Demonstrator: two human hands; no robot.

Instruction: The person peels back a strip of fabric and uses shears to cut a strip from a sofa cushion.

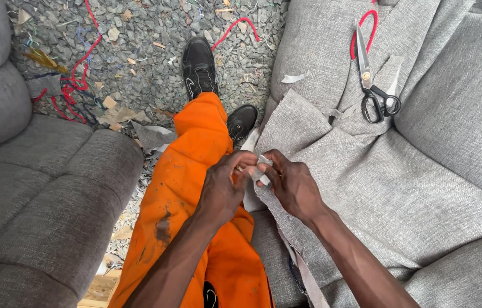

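My left hand [224, 188] and my right hand [293, 185] meet over my orange trouser leg [195, 171]. Both pinch the folded edge of a light grey fabric piece [366, 188] between thumb and fingers, with a small fold of cloth [261, 169] showing between them. The fabric spreads to the right over a grey cushion. Black-handled scissors [373, 80] lie on the fabric at the upper right, beyond my right hand, blades pointing away.
A dark grey padded seat [41, 194] fills the left side. Gravel ground [149, 51] ahead is littered with fabric scraps and red cord [78, 68]. My black shoes [199, 65] rest on it. A red cord loop [366, 25] lies by the scissors.
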